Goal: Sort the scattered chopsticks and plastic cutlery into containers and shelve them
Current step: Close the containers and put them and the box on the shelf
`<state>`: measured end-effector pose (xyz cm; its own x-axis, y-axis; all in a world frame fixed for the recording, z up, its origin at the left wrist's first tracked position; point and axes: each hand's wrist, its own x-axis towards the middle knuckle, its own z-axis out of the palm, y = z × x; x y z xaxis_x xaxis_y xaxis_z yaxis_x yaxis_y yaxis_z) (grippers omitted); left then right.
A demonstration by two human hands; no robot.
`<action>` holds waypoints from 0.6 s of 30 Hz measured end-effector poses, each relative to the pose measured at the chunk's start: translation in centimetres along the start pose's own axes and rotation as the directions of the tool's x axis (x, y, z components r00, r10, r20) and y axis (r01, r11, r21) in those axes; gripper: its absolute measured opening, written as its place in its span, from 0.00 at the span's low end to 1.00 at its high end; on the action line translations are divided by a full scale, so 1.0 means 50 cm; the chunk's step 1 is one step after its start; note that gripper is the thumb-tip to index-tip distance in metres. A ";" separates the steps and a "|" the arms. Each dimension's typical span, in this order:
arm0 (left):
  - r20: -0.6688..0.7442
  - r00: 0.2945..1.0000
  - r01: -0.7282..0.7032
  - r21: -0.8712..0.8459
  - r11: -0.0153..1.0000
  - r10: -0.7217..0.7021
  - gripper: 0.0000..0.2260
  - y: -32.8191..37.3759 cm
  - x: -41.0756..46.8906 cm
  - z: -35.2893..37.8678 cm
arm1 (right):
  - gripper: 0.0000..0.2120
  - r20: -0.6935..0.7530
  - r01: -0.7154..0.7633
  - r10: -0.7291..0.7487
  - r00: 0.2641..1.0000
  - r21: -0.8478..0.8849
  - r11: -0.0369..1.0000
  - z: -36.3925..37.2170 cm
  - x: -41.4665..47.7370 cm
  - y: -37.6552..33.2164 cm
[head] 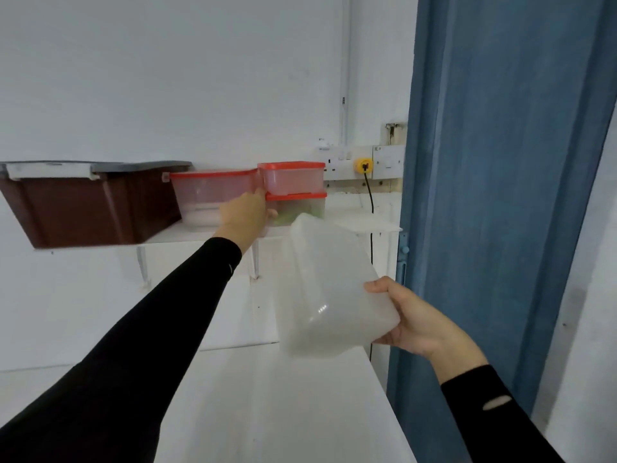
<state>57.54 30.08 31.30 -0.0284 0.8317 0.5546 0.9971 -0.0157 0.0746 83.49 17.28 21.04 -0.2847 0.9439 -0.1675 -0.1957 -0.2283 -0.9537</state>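
A translucent white container (329, 289) is tilted in the air, under the right end of the shelf (367, 224). At the shelf's middle stand a wide red-lidded container (207, 195) and two smaller red-lidded containers (293, 182), stacked.

Tub (327, 295), near right: translucent frosted plastic, smooth, with a small glossy highlight on one wall.
Far boxes, namely big box (207, 195), top box (293, 183) and low box (300, 212): clear, slightly hazy plastic bodies; opaque red plastic lids, satin.
Bin (83, 208), far left: brown opaque plastic, dull sheen; grey lid (140, 167) matt.
Shelf (367, 223) and surface (283, 412): white, smooth, matt.
Wall (167, 78): white paint, matt.
Sleeves (150, 329): black cloth, matt.
Blue panel (500, 162), right: streaked, matt; cloth or plastic, cannot tell.
Sockets (340, 162): white plastic.
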 end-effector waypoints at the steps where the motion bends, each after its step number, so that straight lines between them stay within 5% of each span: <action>1: -0.004 1.000 0.003 0.026 1.000 -0.003 0.16 0.003 -0.001 -0.003 | 0.26 0.045 0.047 -0.048 0.998 0.025 0.999 0.005 -0.014 -0.029; 4: -0.003 1.000 0.012 0.067 0.998 -0.012 0.15 0.006 -0.002 -0.002 | 0.15 0.063 0.146 -0.152 0.986 0.083 0.986 0.012 -0.042 -0.104; 10: 0.037 0.999 -0.001 0.089 0.996 -0.002 0.27 0.008 -0.004 -0.002 | 0.19 -0.218 0.256 -0.240 0.946 0.050 0.965 -0.010 -0.027 -0.245; 18: 0.001 0.999 -0.035 0.128 0.991 0.035 0.25 -0.004 0.011 0.007 | 0.13 -0.433 0.183 -0.264 0.862 -0.219 0.958 -0.025 0.060 -0.347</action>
<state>57.36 30.75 31.30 0.0069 0.8309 0.5564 0.9983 0.0264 -0.0518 87.17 24.38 36.75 0.2121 0.9773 -0.0011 -0.0345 0.0064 -0.9994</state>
